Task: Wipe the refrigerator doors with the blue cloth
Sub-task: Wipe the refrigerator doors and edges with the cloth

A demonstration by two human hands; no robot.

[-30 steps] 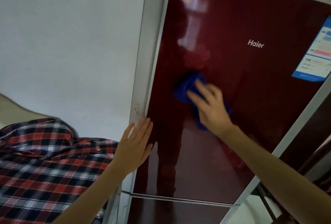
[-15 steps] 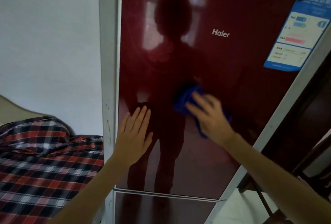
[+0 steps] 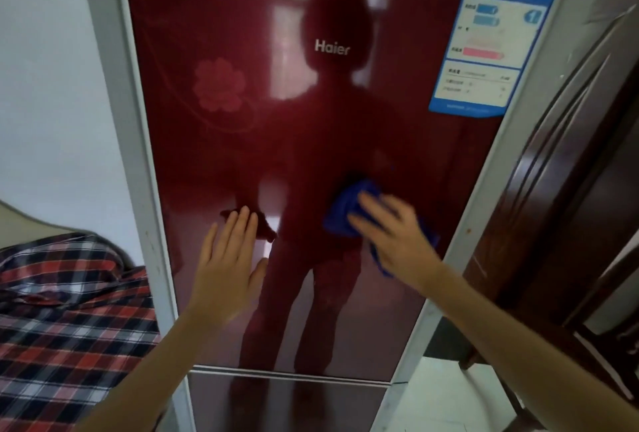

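Right hand (image 3: 390,241), fingers flat, gripping nothing, pressed blue cloth (image 3: 345,210) onto upper door (image 3: 207,155) below Haier logo (image 3: 332,47) for wiping contact. Left hand (image 3: 228,259), flat, empty, below-left of logo, likely bracing door.

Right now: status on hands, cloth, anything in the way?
Left hand flat on the upper door, fingers straight. Right hand presses blue cloth to the same door, lower right. Nothing blocking nearby; energy label at top right.
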